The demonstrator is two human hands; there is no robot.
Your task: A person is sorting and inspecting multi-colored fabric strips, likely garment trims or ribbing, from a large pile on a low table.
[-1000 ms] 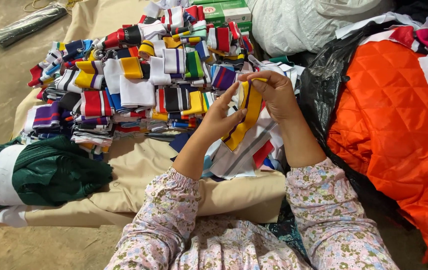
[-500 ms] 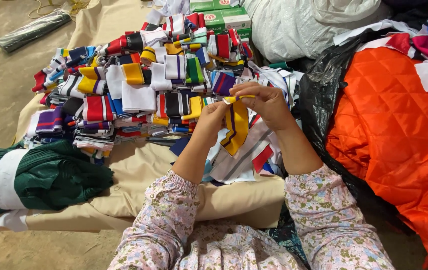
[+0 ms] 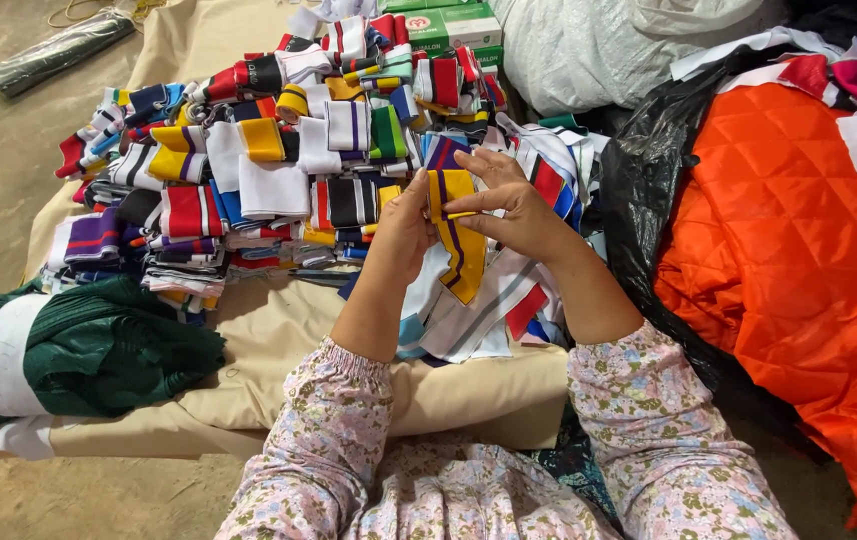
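Observation:
My left hand (image 3: 403, 232) and my right hand (image 3: 514, 205) together hold a yellow knit band with dark purple stripes (image 3: 458, 240), folded over at its top, its lower end hanging down. Both hands pinch the band near the fold. Beneath them lies a loose heap of striped white, red and blue bands (image 3: 493, 300). Beyond the hands spreads a big pile of folded striped knit bands (image 3: 258, 170) in many colours, on a beige cloth (image 3: 278, 330).
A dark green knit roll with a white stripe (image 3: 68, 350) lies at the left. An orange quilted fabric (image 3: 798, 260) over black plastic (image 3: 648, 180) fills the right. Green boxes (image 3: 448, 25) and a white sack (image 3: 598, 50) stand behind. A dark wrapped roll (image 3: 53, 50) lies far left on the floor.
The hands have brought the yellow band slightly up and toward the pile and folded its top over; the right fingers now press across the fold.

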